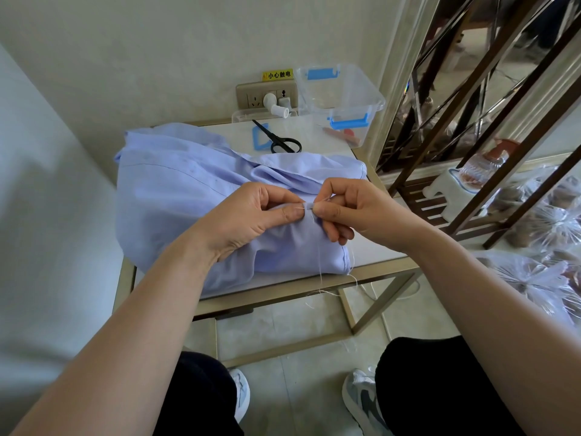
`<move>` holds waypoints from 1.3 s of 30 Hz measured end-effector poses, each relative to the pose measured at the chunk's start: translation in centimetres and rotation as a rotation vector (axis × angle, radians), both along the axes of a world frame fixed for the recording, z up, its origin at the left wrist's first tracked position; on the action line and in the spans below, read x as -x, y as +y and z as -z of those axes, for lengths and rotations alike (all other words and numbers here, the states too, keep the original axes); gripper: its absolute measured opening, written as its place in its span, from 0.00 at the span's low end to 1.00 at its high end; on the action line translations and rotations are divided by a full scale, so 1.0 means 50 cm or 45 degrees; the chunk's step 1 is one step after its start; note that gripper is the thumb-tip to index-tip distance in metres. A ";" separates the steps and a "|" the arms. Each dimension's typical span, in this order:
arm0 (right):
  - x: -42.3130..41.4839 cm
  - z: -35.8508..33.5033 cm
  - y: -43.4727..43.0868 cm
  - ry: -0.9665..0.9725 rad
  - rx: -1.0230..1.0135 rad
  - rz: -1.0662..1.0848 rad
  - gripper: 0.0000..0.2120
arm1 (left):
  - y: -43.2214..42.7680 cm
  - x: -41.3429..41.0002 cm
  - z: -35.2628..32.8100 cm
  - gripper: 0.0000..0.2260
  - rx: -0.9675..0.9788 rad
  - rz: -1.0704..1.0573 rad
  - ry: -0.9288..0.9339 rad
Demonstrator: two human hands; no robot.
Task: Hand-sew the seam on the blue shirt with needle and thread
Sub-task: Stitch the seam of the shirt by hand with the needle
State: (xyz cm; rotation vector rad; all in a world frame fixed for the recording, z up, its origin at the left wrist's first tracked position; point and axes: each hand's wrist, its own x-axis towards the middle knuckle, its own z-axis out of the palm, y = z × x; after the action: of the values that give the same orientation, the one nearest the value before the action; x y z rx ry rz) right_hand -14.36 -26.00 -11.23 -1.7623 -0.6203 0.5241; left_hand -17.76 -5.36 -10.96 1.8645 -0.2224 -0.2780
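Pale blue shirt [195, 190], white thread [320, 269], black scissors [279, 140], clear box [341, 96] with blue handles.

Both hands [251, 212] [349, 209] pinch the blue shirt [176, 190]; thread [319, 262] dangles.

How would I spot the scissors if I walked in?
On the white table by the wall socket, look behind the blue shirt. The scissors lie left of the clear box: black, the only dark thing, crossing a blue frame.
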 end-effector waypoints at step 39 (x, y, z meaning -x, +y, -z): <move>-0.012 -0.003 0.014 -0.541 0.036 0.312 0.05 | -0.017 -0.005 -0.003 0.07 -0.035 -0.324 -0.062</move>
State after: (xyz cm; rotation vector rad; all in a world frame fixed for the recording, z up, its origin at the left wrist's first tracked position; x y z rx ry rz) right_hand -13.77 -25.29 -11.09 -1.9593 -0.6759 -0.0148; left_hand -17.51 -6.23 -10.79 1.9050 -0.0133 -0.0615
